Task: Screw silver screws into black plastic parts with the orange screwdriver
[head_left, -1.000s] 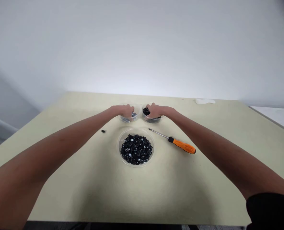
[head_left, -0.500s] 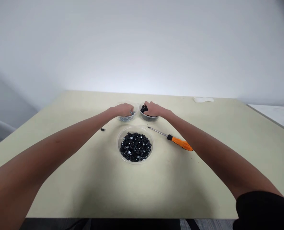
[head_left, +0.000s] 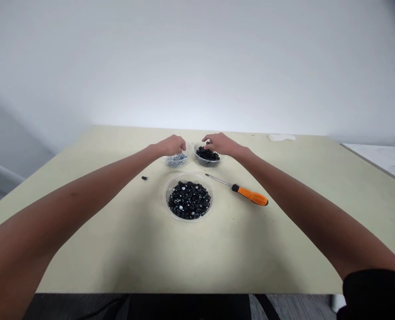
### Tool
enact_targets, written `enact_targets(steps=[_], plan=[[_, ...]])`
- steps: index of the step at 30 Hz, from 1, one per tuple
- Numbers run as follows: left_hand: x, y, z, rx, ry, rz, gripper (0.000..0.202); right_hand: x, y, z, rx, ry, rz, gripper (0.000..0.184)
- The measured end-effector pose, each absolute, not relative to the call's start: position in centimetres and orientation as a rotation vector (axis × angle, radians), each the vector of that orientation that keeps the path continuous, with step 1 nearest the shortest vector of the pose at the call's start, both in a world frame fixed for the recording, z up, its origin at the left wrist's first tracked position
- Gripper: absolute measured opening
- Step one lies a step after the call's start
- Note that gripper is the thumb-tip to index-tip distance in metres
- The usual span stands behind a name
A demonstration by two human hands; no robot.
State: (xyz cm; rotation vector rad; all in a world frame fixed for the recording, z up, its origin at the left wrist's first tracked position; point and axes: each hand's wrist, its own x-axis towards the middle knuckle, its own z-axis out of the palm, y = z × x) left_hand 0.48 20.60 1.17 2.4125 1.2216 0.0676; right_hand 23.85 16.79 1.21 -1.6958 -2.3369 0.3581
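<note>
My left hand is over a clear bowl of small silver screws, its fingers curled together in a pinch. Whatever may be between those fingertips is too small to make out. Beside it, my right hand hovers at the rim of a second clear bowl heaped with small black parts. Its thumb and fingers are bent around what looks like one small black part. Nearer to me stands a larger clear bowl, full of black pieces, some showing shiny metal.
A screwdriver with an orange and black handle lies right of the large bowl, tip toward the back bowls. One loose black piece rests on the table at left. Something flat and white lies near the wall. Tiny specks dot the tabletop.
Both hands have risen out of the two back bowls, uncovering more of the screws and black parts. The view has shifted slightly. The screwdriver and bowls keep their places.
</note>
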Motion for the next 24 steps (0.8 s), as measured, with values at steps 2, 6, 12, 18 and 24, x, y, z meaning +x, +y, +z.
enact_targets(steps=[2,6,12,18,24], plan=[[0.5,20.5,1.0,2.373,1.22,0.072,0.036,23.9,16.9,0.8,-1.694,-2.332,0.324,0.031],[0.3,20.7,0.8,2.326,1.219,0.115,0.035,23.7,16.9,0.7,-1.63,-2.346,0.298,0.024],[-0.1,21.0,0.4,2.336,1.273,0.2,0.027,23.5,17.0,0.9,-1.565,-2.299,0.291,0.029],[-0.5,20.2,1.1,2.37,1.319,0.421,0.014,23.2,15.1,1.4,-1.554,-2.064,0.292,0.036],[-2.0,14.7,3.3,2.099,1.243,1.035,0.01,20.9,7.2,1.8,-1.184,-1.606,0.673,0.023]])
